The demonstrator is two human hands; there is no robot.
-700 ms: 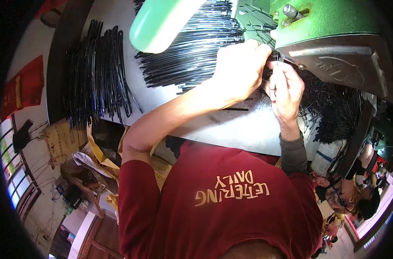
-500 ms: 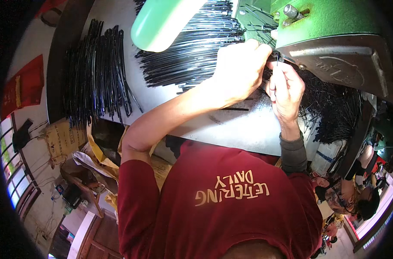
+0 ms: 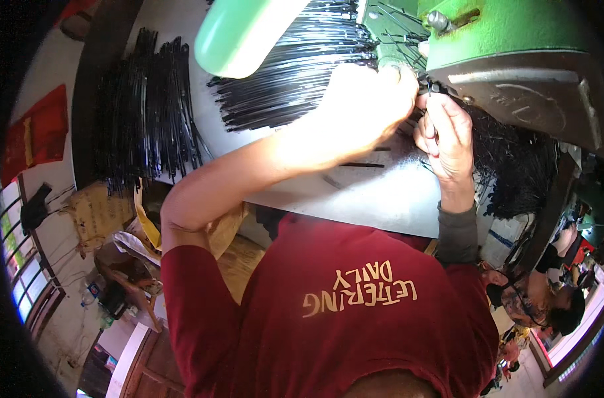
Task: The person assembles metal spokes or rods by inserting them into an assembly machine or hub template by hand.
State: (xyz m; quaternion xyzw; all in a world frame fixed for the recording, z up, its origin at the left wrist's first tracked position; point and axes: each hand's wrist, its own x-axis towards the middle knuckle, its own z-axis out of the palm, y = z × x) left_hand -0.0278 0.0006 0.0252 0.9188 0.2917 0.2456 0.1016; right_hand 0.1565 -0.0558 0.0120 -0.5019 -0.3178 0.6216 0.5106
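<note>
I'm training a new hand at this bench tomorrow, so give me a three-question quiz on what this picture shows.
1. True or false: both the left hand and the right hand are raised to the green metal machine.
2. Multiple choice: the fanned heap of thin black rods lies on (A) the pale grey worktable, (B) the floor, (C) a red tray.
3. Fill in: a separate stack of black rods lies toward the table's ____ end.

Key: 1 true; 2 A; 3 left.
</note>
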